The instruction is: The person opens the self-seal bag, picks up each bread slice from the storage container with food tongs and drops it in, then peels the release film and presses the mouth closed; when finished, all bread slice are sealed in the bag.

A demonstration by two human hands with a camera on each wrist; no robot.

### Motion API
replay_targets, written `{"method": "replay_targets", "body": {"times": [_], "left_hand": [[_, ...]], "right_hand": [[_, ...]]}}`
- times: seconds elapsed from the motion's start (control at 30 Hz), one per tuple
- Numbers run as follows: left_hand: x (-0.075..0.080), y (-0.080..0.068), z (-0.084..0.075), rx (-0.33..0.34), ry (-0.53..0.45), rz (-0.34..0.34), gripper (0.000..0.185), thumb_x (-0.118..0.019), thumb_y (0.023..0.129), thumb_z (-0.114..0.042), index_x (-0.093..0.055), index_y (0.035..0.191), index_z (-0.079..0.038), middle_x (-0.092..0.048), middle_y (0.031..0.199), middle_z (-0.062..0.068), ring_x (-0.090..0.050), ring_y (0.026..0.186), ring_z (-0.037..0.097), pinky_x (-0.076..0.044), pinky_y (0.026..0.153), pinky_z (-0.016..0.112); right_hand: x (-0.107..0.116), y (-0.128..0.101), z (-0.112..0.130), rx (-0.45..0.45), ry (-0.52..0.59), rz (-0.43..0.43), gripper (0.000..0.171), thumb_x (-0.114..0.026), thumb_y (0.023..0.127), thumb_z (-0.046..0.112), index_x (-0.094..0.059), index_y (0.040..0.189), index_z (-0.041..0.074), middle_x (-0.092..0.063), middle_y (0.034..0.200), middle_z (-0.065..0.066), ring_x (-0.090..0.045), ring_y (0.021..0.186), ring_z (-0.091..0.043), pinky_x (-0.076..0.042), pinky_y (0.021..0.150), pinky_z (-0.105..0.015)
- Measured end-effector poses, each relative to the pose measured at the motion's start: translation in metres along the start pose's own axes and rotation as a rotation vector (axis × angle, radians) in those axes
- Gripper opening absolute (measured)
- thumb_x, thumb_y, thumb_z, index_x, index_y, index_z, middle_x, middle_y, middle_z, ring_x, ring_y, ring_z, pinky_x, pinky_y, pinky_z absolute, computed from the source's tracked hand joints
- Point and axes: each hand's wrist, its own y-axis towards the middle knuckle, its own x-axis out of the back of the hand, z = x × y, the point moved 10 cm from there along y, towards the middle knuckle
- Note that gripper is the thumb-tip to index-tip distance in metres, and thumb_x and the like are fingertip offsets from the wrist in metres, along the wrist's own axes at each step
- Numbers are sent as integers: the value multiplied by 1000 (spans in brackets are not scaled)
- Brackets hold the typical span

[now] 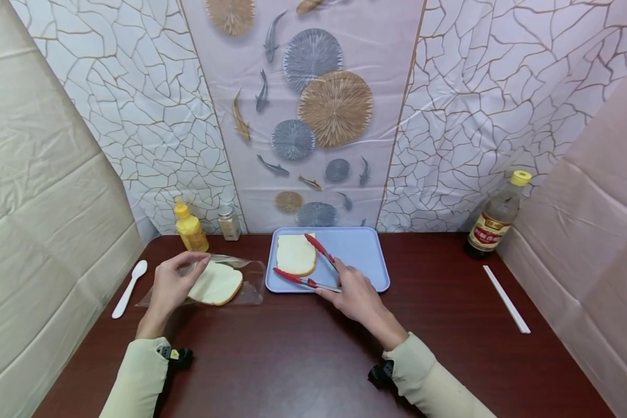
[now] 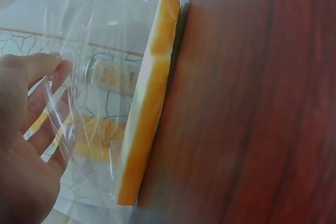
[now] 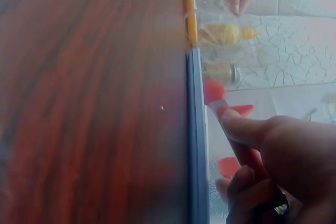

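Observation:
My left hand (image 1: pixel 169 284) pinches the raised edge of a clear plastic bag (image 1: pixel 253 285) between thumb and fingers. Inside the bag lies a slice of bread (image 1: pixel 218 283), its brown crust (image 2: pixel 149 103) seen edge-on in the left wrist view. With my right hand (image 1: pixel 359 295) I grip a pair of tongs (image 1: pixel 321 249) with red tips. Their arms are spread, one tip over the far right corner and the other by the near left edge of a second bread slice (image 1: pixel 295 255). That slice rests on the left part of a light blue tray (image 1: pixel 357 258).
Behind the bag stand a yellow squeeze bottle (image 1: pixel 190 229) and a small seasoning jar (image 1: pixel 229 223). A white spoon (image 1: pixel 129 289) lies at the left table edge. Over at the right are a dark sauce bottle (image 1: pixel 493 217) and white chopsticks (image 1: pixel 507 299). Fabric walls border the table.

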Motion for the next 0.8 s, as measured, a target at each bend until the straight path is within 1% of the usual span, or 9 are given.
{"method": "replay_targets", "body": {"times": [0.13,0.2,0.3,0.37,0.43,0.53,0.63,0.8], "left_hand": [[1,-1,2,-6,-8,1,20,-79,102,-35,-84,116,-22,-84,112,1,-62,105,-12,-53,96,29],[0,-1,2,-5,-12,5,19,-79,102,-35,-84,115,-22,-84,112,2,-62,104,-12,-52,96,30],[-1,0,3,-4,-20,15,19,-79,102,-35,-84,115,-22,-83,111,2,-62,104,-13,-52,97,31],[-2,0,2,-7,-23,20,20,-78,102,-36,-84,115,-22,-83,111,2,-62,105,-13,-52,96,31],[-2,1,2,-13,-24,23,19,-78,102,-35,-84,115,-22,-83,111,2,-63,104,-13,-52,96,30],[-2,1,2,-17,-22,24,19,-78,102,-36,-84,114,-23,-83,111,1,-63,104,-13,-52,94,29],[-3,1,3,-16,-30,31,18,-78,102,-35,-84,115,-23,-83,111,1,-63,105,-12,-53,94,30],[-6,-1,2,-6,-40,46,18,-79,102,-33,-83,115,-22,-83,113,2,-62,107,-13,-53,96,29]], "right_hand": [[3,-2,-11,-53,17,3,93,-87,91,51,-49,158,-1,-67,92,-7,-62,84,-19,-56,76,-39],[6,-3,-17,-64,21,7,89,-86,91,51,-51,155,-1,-65,89,-5,-62,83,-19,-55,75,-37],[14,-8,-28,-79,31,10,85,-86,92,51,-54,152,0,-65,87,-7,-62,84,-21,-54,75,-38],[20,-13,-37,-103,25,6,85,-85,92,53,-56,152,1,-68,99,-11,-64,93,-25,-56,81,-43],[24,-18,-45,-134,24,11,87,-84,92,55,-55,155,3,-70,116,-17,-65,105,-30,-57,90,-49],[27,-23,-53,-168,18,17,88,-82,92,57,-54,157,4,-64,139,-20,-62,121,-34,-56,100,-56],[25,-24,-53,-179,33,31,88,-81,93,57,-54,157,3,-63,140,-21,-60,122,-35,-56,101,-56],[17,-18,-43,-203,26,48,91,-81,93,58,-53,156,-1,-63,136,-22,-61,116,-33,-56,99,-56]]}}
